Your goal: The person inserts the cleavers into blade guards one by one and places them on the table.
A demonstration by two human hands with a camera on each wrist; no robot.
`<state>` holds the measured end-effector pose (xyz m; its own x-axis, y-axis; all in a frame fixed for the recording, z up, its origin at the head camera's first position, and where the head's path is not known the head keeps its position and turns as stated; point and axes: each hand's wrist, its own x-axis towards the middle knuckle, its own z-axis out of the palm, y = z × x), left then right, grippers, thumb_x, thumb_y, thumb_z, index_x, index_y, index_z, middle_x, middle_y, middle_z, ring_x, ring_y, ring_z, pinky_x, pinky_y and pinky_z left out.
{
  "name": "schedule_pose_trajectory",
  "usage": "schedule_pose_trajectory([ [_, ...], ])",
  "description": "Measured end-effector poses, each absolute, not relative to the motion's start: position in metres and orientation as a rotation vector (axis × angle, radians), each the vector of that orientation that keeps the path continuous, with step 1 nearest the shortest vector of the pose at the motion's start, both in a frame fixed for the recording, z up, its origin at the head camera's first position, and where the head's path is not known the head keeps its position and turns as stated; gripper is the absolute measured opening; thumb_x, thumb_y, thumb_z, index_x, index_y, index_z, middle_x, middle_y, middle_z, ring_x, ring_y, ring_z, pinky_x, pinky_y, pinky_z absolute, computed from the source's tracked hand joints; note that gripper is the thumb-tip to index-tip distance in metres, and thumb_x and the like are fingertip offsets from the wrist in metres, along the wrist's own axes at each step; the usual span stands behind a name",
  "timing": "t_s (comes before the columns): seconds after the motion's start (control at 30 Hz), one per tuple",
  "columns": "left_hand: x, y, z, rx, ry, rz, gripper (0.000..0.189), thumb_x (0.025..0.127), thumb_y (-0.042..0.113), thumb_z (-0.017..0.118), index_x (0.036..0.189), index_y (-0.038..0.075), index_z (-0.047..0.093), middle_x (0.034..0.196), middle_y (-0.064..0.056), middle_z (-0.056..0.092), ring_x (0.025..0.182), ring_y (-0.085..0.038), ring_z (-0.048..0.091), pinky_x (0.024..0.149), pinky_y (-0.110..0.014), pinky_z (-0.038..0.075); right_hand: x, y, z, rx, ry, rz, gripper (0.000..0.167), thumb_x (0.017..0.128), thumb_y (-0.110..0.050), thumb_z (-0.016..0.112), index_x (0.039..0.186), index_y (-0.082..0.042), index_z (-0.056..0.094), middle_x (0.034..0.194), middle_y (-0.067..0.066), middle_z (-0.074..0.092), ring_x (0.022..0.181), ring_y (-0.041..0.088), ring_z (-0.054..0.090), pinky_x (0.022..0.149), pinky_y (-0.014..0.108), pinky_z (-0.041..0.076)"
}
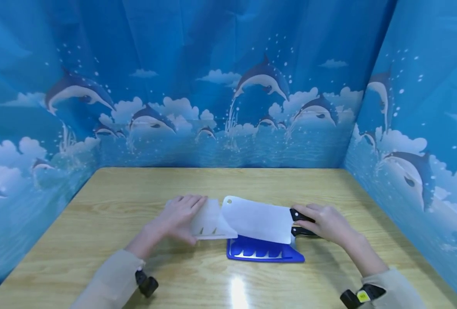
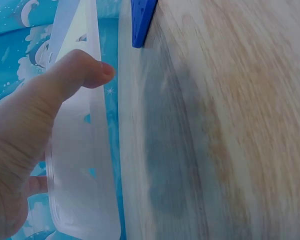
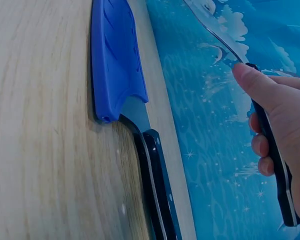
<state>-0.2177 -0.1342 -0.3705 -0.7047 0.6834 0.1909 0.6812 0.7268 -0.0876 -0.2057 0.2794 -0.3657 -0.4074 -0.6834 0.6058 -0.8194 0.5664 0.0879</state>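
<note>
The left hand [image 1: 180, 216], left of centre in the frame, grips a white blade cover [image 1: 213, 216], with the thumb on its near face. Two small slits show near the cover's lower edge. The cover's right end points toward the broad blade of a cleaver [image 1: 259, 219], which occupies the centre of the frame with its hanging hole at the upper left corner. The cover's lower right corner overlaps the blade; whether the blade is inside the mouth cannot be told.

Below the cleaver, a blue blade cover [image 1: 265, 248] lies on the table [image 1: 135, 189] around the blade of a second knife [image 1: 305, 232], whose black handle extends right. At right of centre, the right hand [image 1: 327, 221] is clamped on the cleaver's handle [image 1: 299, 214]. The hands are well apart.

The step appears to be the alignment of cleaver and white cover. Hold the blade flat to the cover's plane, match the cutting edge to the closed side, and move in a straight line. Position the left fingers behind the mouth, away from the edge. Allow clearance above the blue cover; contact could shift it.
</note>
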Motion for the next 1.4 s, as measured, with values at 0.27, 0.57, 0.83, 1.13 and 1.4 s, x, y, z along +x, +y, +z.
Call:
schedule_pose_trajectory([
  [0.27, -0.218, -0.137, -0.364, -1.208, -2.648, 0.052, 0.118, 0.049, 0.055, 0.079, 0.141, -0.002, 0.033, 0.135, -0.017, 0.044, 0.12, -0.031, 0.044, 0.096, -0.05, 0.038, -0.205, 0.278, -0.361, 1.322, -2.105, 0.396, 0.043, 0.092, -0.04, 0.052, 0.103, -0.003, 0.069, 0.073, 0.001, 0.064, 0.051, 0.001, 0.05, 0.044, 0.011, 0.039],
  [0.57, -0.212, -0.138, -0.362, -1.324, -2.548, 0.096, 0.117, 0.05, 0.056, 0.079, 0.139, -0.004, 0.033, 0.134, -0.017, 0.045, 0.118, -0.031, 0.046, 0.095, -0.05, 0.04, -0.205, 0.279, -0.357, 1.417, -2.098, 0.41, 0.043, 0.09, -0.038, 0.056, 0.105, 0.0, 0.068, 0.07, -0.002, 0.06, 0.05, -0.005, 0.041, 0.043, 0.008, 0.034],
  [0.83, -0.211, -0.138, -0.365, -1.329, -2.502, 0.07, 0.117, 0.049, 0.055, 0.08, 0.138, -0.004, 0.034, 0.133, -0.018, 0.047, 0.116, -0.031, 0.047, 0.093, -0.05, 0.041, -0.203, 0.28, -0.351, 1.427, -2.137, 0.403, 0.041, 0.09, -0.037, 0.056, 0.107, -0.001, 0.067, 0.069, -0.004, 0.058, 0.049, -0.007, 0.038, 0.043, 0.006, 0.033],
  [1.13, -0.21, -0.132, -0.372, -1.413, -2.467, 0.164, 0.117, 0.05, 0.062, 0.077, 0.137, -0.004, 0.036, 0.131, -0.017, 0.048, 0.115, -0.029, 0.048, 0.094, -0.046, 0.041, -0.203, 0.282, -0.356, 1.443, -2.155, 0.334, 0.036, 0.085, -0.034, 0.065, 0.107, -0.005, 0.068, 0.072, -0.003, 0.061, 0.051, -0.005, 0.042, 0.043, 0.008, 0.033],
  [1.4, -0.198, -0.132, -0.383, -1.319, -2.458, 0.21, 0.12, 0.052, 0.068, 0.072, 0.141, -0.003, 0.031, 0.131, -0.017, 0.044, 0.118, -0.03, 0.042, 0.098, -0.051, 0.035, -0.197, 0.283, -0.37, 1.443, -2.164, 0.352, 0.035, 0.089, -0.032, 0.06, 0.108, -0.004, 0.066, 0.078, 0.0, 0.064, 0.057, 0.0, 0.052, 0.047, 0.011, 0.04],
])
